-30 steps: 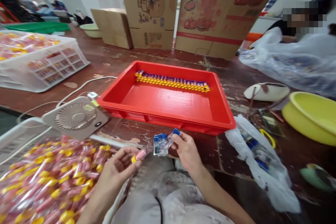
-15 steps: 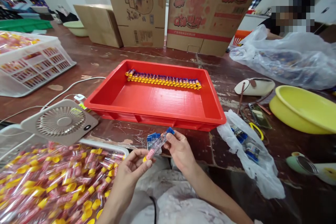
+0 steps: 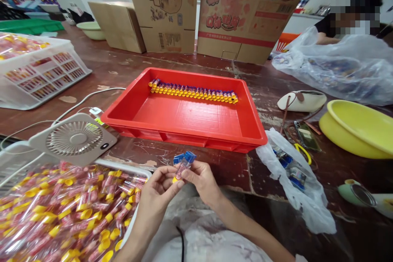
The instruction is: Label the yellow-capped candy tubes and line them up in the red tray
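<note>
Between my hands is a small clear tube (image 3: pixel 181 168) with pink print, a yellow cap at its lower end and blue film at its upper end. My left hand (image 3: pixel 161 184) pinches the tube low, by the yellow cap. Higher up, the thumb and fingers of my right hand (image 3: pixel 202 178) close on its side. Just behind the tube, a few blue printed sleeves (image 3: pixel 178 158) lie at the table edge, partly hidden. Beyond them stands a red tray (image 3: pixel 184 133), with similar yellow-capped tubes (image 3: pixel 196 92) lined up along its far wall.
A white crate (image 3: pixel 139 168) full of yellow-capped tubes sits at my left, a small fan (image 3: pixel 76 137) on its far edge. To the right lie a plastic bag (image 3: pixel 316 208) and a yellow basin (image 3: pixel 356 131). Cardboard boxes (image 3: pixel 245 16) stand behind; a person (image 3: pixel 325 28) sits far right.
My right hand has slid from the tube's blue end down towards my left hand. The tube now stands more upright, and the view has shifted slightly.
</note>
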Action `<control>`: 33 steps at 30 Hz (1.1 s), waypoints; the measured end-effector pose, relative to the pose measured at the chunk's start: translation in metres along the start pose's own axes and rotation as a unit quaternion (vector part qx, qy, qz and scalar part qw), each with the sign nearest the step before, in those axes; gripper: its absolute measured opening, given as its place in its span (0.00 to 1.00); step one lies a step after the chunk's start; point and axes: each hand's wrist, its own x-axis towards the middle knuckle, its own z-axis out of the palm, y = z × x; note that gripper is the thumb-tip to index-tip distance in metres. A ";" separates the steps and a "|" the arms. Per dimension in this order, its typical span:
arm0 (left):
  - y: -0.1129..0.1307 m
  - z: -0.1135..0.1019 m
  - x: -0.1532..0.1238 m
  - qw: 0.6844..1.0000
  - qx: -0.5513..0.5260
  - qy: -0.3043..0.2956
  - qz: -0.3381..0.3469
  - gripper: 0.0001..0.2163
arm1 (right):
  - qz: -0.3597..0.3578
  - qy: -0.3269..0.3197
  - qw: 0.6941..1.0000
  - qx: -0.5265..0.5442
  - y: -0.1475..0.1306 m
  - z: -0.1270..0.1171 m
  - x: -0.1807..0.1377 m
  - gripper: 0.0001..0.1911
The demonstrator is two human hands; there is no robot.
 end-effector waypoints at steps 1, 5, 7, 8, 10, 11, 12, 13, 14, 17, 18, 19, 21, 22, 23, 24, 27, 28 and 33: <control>0.002 0.000 0.000 1.000 -0.002 -0.007 -0.001 0.17 | 0.001 -0.003 1.000 0.004 0.000 0.001 0.000 0.15; 0.007 -0.003 0.000 0.998 -0.014 -0.046 -0.026 0.20 | -0.002 0.011 0.999 0.044 -0.003 0.004 -0.001 0.16; 0.006 -0.004 0.001 0.999 -0.021 -0.027 -0.025 0.18 | 0.006 0.010 0.998 0.060 -0.004 0.005 -0.001 0.16; 0.005 -0.004 0.001 0.999 -0.022 -0.009 -0.022 0.16 | 0.010 0.009 0.998 0.065 -0.003 0.006 -0.001 0.16; 0.002 -0.002 0.002 0.999 -0.029 0.028 -0.017 0.13 | 0.015 0.009 0.997 0.072 -0.002 0.007 -0.002 0.17; 0.000 -0.001 0.003 0.998 -0.037 0.042 -0.015 0.12 | 0.016 0.010 0.997 0.074 0.000 0.008 -0.002 0.17; -0.001 0.001 0.003 0.997 -0.046 0.053 -0.014 0.12 | 0.016 0.010 0.997 0.076 0.001 0.008 -0.003 0.16; -0.002 0.002 0.004 0.996 -0.057 0.064 -0.014 0.11 | 0.014 0.009 0.997 0.078 0.002 0.009 -0.003 0.16; -0.003 0.004 0.004 0.995 -0.068 0.072 -0.014 0.11 | 0.013 0.008 0.997 0.079 0.003 0.009 -0.003 0.15; -0.004 0.007 0.005 0.992 -0.090 0.093 -0.014 0.11 | 0.008 0.005 0.997 0.082 0.006 0.011 -0.004 0.14; -0.004 0.007 0.006 0.991 -0.094 0.098 -0.014 0.11 | 0.007 0.004 0.997 0.083 0.006 0.012 -0.003 0.13; -0.004 0.007 0.006 0.990 -0.097 0.103 -0.014 0.11 | 0.006 0.003 0.996 0.085 0.007 0.013 -0.003 0.13; -0.005 0.007 0.007 0.989 -0.101 0.111 -0.015 0.11 | 0.003 0.001 0.996 0.087 0.007 0.014 -0.003 0.12; -0.005 0.007 0.007 0.988 -0.102 0.115 -0.016 0.11 | 0.002 0.000 0.996 0.089 0.007 0.014 -0.003 0.12; -0.006 0.007 0.007 0.988 -0.103 0.118 -0.016 0.11 | 0.001 0.000 0.996 0.090 0.008 0.014 -0.003 0.12; -0.006 0.007 0.008 0.987 -0.104 0.121 -0.015 0.11 | 0.000 0.001 0.996 0.091 0.008 0.014 -0.003 0.12; -0.008 0.007 0.008 0.987 -0.103 0.124 -0.012 0.11 | -0.003 0.004 0.996 0.091 0.008 0.014 -0.003 0.12; -0.008 0.008 0.009 0.987 -0.103 0.124 -0.012 0.11 | -0.004 0.005 0.996 0.091 0.008 0.014 -0.003 0.12; -0.009 0.010 0.010 0.985 -0.113 0.133 -0.011 0.11 | -0.003 0.006 0.996 0.091 0.007 0.015 -0.002 0.11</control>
